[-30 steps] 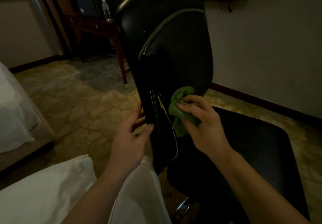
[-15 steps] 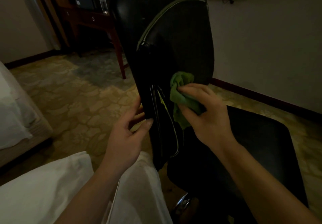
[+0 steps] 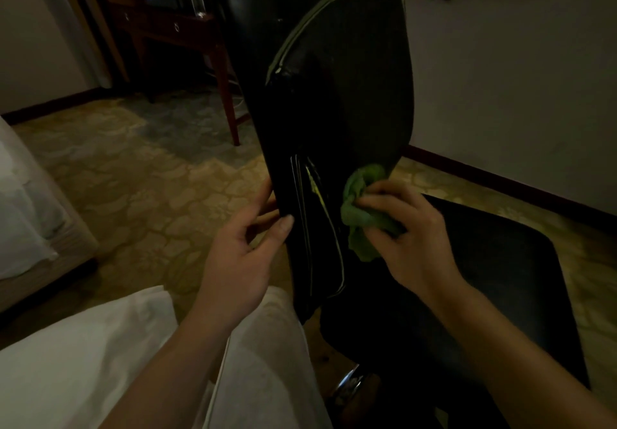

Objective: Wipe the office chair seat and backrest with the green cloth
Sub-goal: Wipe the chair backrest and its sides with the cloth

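Cloth (image 3: 358,219) against lower backrest (image 3: 350,94)

Backrest (image 3: 350,94) top cropped; left hand (image 3: 240,255) fingertips behind it; right hand (image 3: 410,238) hides some green cloth (image 3: 359,215).

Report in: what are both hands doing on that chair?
Right hand grips cloth, pressed to lower backrest. Left hand holds backrest edge. Seat untouched. Nothing in the way.
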Available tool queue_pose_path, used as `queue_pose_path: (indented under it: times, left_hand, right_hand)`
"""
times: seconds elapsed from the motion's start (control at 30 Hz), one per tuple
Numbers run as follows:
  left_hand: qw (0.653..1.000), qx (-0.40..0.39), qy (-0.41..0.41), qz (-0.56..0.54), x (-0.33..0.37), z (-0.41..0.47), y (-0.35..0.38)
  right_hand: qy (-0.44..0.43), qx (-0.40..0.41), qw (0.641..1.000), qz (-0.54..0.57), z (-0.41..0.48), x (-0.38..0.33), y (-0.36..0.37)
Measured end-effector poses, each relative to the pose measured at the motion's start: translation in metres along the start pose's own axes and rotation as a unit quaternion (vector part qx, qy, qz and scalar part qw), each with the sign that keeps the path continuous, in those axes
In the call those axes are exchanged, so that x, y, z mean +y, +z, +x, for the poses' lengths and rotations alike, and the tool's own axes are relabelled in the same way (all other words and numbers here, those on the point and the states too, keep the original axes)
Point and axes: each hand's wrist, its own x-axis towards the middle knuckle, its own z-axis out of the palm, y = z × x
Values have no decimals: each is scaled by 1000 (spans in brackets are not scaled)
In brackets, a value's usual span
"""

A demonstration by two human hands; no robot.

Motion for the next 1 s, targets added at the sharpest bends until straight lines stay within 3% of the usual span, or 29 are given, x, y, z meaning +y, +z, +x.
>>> queue_pose_path:
  times: [0.37,0.67,1.0]
  left_hand:
    - [999,-6,1,47,2,0,0]
    - [999,16,6,41,5,-2,4]
    - [999,25,3,39,9,-3,5]
  right_hand:
    - [-29,29,999,6,16,-10,7]
    - [61,23,998,15,-31,15,17]
    - [-23,75,997,19,12,-21,16]
